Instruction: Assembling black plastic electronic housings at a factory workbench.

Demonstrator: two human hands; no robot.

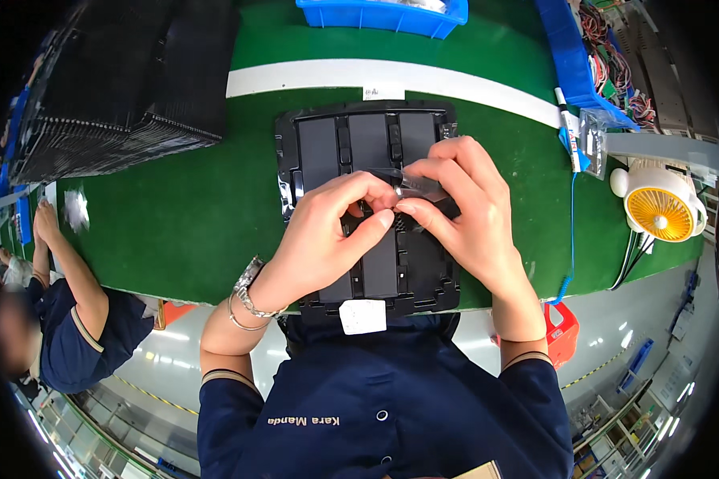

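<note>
Standing at far left on the green desk (176, 215): one tall stack of black trays (120, 88), edges closely layered. Next, left hand (327, 227): thumb and forefinger pinched on the near end of a clear plastic piece (427, 188), fingertips close to those opposite. Below the hands, one black tray (359, 110), ribbed and compartmented, a white slip (363, 316) at its near edge; probably light, fairly stiff, best lifted by the outer rim on two sides. Clear plastic piece: located between both hands, above the tray's middle; contents, if any, too small to tell. Judged very light, soft, slippery and easily creased or torn; best taken at edge or corner with dry fingertips, lightly pinched. Right hand (471, 207): thumb and fingers closed on the piece's other side. Far right: one white fan (659, 215) with yellow grille.
</note>
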